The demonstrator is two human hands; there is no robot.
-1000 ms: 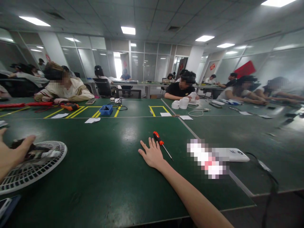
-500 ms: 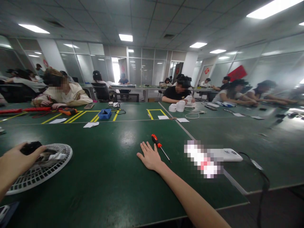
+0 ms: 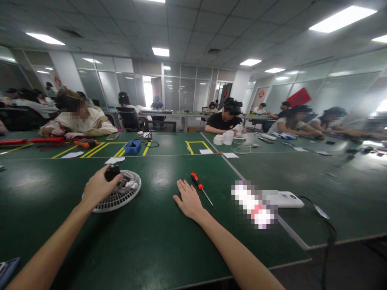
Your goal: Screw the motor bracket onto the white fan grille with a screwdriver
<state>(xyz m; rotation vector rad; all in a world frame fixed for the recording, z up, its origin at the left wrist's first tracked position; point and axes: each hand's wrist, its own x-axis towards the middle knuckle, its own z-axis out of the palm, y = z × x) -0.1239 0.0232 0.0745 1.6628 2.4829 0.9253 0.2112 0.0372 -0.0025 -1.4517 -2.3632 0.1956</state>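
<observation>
My left hand (image 3: 99, 185) is closed around the black motor part (image 3: 112, 173) in the middle of a round white fan grille (image 3: 128, 198). The grille lies low over the green table, left of centre; whether it touches the surface I cannot tell. White and metal pieces show beside the motor, partly covered by my fingers. My right hand (image 3: 188, 198) lies flat, palm down, fingers spread, on the table. Just right of its fingertips lies a screwdriver (image 3: 198, 182) with a red and black handle, its shaft pointing towards me.
A white power bank (image 3: 288, 199) with a black cable lies to the right, beside a blurred-out patch. Farther back are a blue bin (image 3: 133, 146), an orange and black tool (image 3: 86, 143), paper slips (image 3: 115, 160) and white plastic housings (image 3: 227, 137). Several people sit around the tables.
My left hand has brought the fan grille from the far left towards the middle of the table. My right hand stays flat beside the screwdriver.
</observation>
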